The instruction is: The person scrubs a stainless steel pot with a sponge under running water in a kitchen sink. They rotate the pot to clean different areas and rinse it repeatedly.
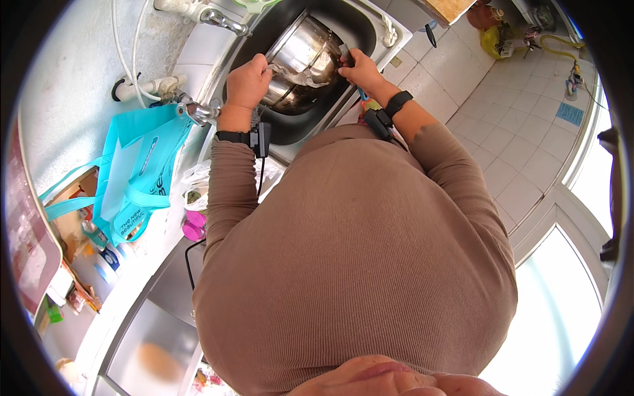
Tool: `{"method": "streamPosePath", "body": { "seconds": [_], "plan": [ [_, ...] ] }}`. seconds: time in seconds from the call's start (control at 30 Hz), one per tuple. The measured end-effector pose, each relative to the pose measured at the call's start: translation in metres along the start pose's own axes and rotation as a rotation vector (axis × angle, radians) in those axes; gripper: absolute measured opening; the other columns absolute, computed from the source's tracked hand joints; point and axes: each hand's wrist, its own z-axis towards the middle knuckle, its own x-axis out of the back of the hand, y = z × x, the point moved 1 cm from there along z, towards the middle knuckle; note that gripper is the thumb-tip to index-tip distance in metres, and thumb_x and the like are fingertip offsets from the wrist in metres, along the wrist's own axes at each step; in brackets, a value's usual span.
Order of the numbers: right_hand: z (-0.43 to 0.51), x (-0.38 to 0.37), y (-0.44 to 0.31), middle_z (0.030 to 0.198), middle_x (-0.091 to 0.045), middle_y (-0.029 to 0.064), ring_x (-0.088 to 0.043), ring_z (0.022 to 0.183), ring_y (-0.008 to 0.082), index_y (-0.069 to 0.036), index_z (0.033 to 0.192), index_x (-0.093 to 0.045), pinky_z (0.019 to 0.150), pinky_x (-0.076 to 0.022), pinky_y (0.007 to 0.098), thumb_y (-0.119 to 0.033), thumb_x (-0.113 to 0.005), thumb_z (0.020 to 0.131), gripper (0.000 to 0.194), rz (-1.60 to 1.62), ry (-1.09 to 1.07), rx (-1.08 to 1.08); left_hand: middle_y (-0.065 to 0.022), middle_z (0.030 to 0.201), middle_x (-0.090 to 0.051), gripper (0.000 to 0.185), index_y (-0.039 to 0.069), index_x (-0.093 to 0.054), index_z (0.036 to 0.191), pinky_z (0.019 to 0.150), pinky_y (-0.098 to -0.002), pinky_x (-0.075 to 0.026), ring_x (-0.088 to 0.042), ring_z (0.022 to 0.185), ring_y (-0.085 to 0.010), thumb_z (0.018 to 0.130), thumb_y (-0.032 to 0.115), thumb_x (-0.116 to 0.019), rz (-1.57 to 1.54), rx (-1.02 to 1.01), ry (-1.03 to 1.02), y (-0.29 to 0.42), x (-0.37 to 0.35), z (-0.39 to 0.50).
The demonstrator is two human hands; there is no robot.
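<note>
A stainless steel pot point(302, 47) lies tilted in the dark basin of the sink point(359, 27), with brown stains on its side. My left hand point(247, 81) is at the pot's left edge, fingers closed on one end of a crumpled whitish strip point(304, 77). The strip stretches across the pot's side; whether it is film or a peeled label is unclear. In my right hand point(364, 72), at the pot's right side, is a small tool with a short metal blade point(344, 50) and a blue handle point(363, 94). The blade's tip is close to the pot.
Two chrome taps, an upper one point(225, 22) and a lower one point(198, 110), project from the wall on the left. A turquoise shopping bag point(141, 168) stands on the counter beside the lower tap. A white sponge-like cloth point(389, 32) rests on the sink's right rim.
</note>
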Motion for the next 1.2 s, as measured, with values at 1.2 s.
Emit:
{"method": "streamPosePath", "body": {
  "seconds": [1.2],
  "plan": [
    [-0.032, -0.129, -0.076, 0.074, -0.061, 0.0021, -0.049, 0.050, 0.0110, -0.002, 0.097, -0.064, 0.046, -0.0399, 0.0287, -0.004, -0.078, 0.074, 0.027, 0.417, -0.522, -0.155, -0.0197, 0.074, -0.063, 0.008, 0.006, -0.050, 0.085, 0.066, -0.0518, -0.048, -0.062, 0.073, -0.0435, 0.081, 0.009, -0.057, 0.033, 0.367, 0.227, 0.017, -0.016, 0.009]
  ]
}}
